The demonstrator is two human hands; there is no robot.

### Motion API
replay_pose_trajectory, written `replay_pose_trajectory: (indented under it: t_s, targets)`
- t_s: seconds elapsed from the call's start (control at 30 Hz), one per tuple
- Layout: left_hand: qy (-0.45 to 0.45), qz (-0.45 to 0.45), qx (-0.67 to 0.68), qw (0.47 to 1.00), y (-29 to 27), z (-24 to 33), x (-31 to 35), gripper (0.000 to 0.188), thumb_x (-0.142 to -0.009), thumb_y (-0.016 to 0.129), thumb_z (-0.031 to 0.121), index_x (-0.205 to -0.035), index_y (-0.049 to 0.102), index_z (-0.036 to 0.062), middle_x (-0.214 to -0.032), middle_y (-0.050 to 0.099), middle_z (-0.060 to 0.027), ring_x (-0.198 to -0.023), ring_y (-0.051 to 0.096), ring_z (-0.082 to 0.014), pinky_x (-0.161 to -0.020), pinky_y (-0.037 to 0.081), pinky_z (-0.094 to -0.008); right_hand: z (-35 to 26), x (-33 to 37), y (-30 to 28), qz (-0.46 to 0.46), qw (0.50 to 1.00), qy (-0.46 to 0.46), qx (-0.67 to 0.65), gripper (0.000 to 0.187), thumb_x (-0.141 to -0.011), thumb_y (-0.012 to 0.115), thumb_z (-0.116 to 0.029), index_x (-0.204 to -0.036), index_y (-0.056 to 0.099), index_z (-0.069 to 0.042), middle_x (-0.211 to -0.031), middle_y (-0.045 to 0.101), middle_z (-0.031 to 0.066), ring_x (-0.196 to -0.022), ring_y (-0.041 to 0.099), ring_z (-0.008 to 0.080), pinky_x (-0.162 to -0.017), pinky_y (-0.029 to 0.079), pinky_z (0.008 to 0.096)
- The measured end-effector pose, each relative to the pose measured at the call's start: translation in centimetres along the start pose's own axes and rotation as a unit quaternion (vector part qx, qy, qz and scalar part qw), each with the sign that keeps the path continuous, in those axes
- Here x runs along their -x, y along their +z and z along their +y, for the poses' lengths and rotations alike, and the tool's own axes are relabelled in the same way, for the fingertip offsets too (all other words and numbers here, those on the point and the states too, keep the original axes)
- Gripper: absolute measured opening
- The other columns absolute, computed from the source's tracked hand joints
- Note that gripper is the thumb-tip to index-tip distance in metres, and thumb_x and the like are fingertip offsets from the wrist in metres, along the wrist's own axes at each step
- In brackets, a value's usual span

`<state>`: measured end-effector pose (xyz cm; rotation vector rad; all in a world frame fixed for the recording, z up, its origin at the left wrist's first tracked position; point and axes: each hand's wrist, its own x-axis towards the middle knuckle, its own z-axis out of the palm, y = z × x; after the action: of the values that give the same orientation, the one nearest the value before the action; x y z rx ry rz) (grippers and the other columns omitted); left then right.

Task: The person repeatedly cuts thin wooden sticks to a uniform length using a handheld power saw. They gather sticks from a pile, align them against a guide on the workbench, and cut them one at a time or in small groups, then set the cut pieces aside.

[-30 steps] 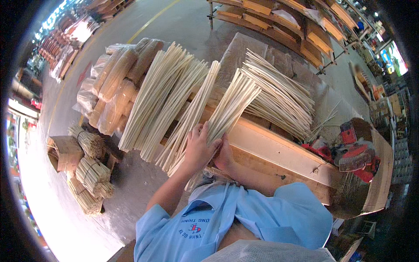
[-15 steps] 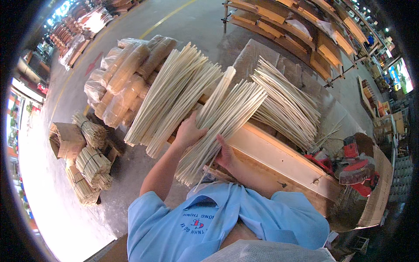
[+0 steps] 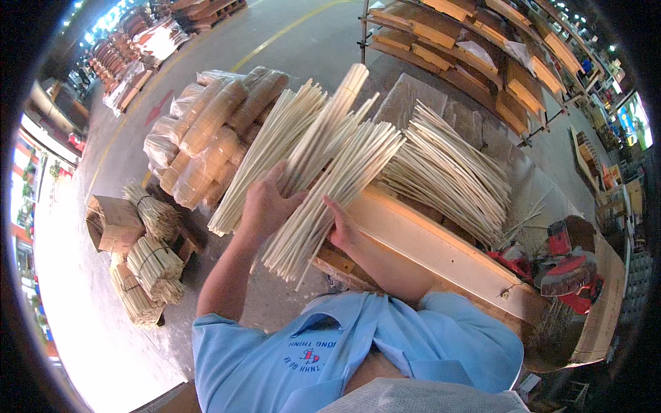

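Observation:
Long, thin pale wooden sticks are in both of my hands. My left hand [image 3: 265, 203] is closed around one bunch of sticks [image 3: 329, 118], which slants up and away, its far end above the rest. My right hand [image 3: 342, 228] grips a second bunch [image 3: 344, 186] from its right side, thumb along the sticks and the other fingers hidden under them. The two bunches lie side by side, with a narrow gap at the far ends. Behind my left hand rests a loose pile of sticks [image 3: 268, 148]. Another pile [image 3: 451, 175] lies to the right, beyond the wooden trough.
A long wooden trough [image 3: 441, 255] runs to the right, near a red power tool [image 3: 568, 272]. Plastic-wrapped rolls [image 3: 206, 131] are stacked at the far left. Tied stick bundles [image 3: 155, 265] and a cardboard box [image 3: 116, 224] stand at left. A loaded rack [image 3: 468, 51] rises behind.
My left hand has moved left and its bunch now reaches higher, apart from the bunch in my right hand. My right hand has shifted slightly left. The whole view has shifted a little.

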<state>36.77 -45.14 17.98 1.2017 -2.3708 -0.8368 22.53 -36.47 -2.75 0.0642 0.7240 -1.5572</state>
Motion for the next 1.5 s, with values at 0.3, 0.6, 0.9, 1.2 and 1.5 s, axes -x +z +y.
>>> replay_pose_trajectory:
  t_s: [0.3,0.6,0.9,1.2,1.5]
  targets:
    - [-0.031,-0.038,0.092,0.995,-3.7,0.4,2.7,0.083,-0.079,0.085,0.038,-0.143,0.053,-0.0027,-0.113,0.071,-0.0228,-0.108,0.069,-0.0290,-0.098,0.050,-0.0392,-3.8,-2.0,1.7,0.009,0.949,0.169,0.265,0.095,-0.080,0.067,-0.076,-0.148,0.044,-0.014,-0.142,0.057,0.0084,-0.126,0.057,0.0291,-0.105,0.048,0.0499]
    - [-0.034,-0.174,0.242,0.954,-0.2,2.0,5.7,0.065,-0.088,0.079,0.024,-0.144,0.054,0.0019,-0.115,0.070,-0.0108,-0.103,0.065,-0.0149,-0.092,0.051,-0.0314,-9.3,7.4,-1.0,-0.064,0.912,0.109,0.390,0.085,-0.085,0.057,-0.078,-0.120,0.061,0.000,-0.102,0.072,0.0147,-0.094,0.072,0.0283,-0.088,0.058,0.0444]
    - [-0.005,-0.220,0.271,0.937,6.3,4.6,5.9,0.043,-0.093,0.073,0.026,-0.122,0.063,-0.0030,-0.107,0.069,-0.0082,-0.097,0.063,-0.0140,-0.089,0.050,-0.0313,-12.2,13.0,3.9,-0.042,0.943,-0.199,0.263,0.044,-0.103,0.056,-0.046,-0.114,0.062,-0.003,-0.096,0.070,0.0094,-0.080,0.071,0.0191,-0.062,0.061,0.0325]
    - [-0.071,-0.109,0.263,0.956,6.8,0.9,5.2,0.043,-0.094,0.073,0.030,-0.122,0.064,-0.0018,-0.102,0.070,-0.0059,-0.091,0.063,-0.0127,-0.083,0.050,-0.0299,-12.0,10.1,1.5,0.007,0.987,-0.093,0.131,0.032,-0.109,0.036,-0.037,-0.105,0.048,-0.007,-0.103,0.071,0.0264,-0.080,0.073,0.0346,-0.075,0.061,0.0523]
    - [-0.065,-0.112,0.280,0.951,3.9,-4.3,4.8,0.059,-0.089,0.077,0.042,-0.127,0.064,-0.0009,-0.101,0.069,-0.0055,-0.091,0.061,-0.0136,-0.085,0.049,-0.0314,-11.8,3.8,0.8,0.071,0.947,-0.061,0.308,0.047,-0.109,0.039,-0.041,-0.111,0.058,0.002,-0.102,0.072,0.0209,-0.083,0.074,0.0322,-0.080,0.061,0.0482]
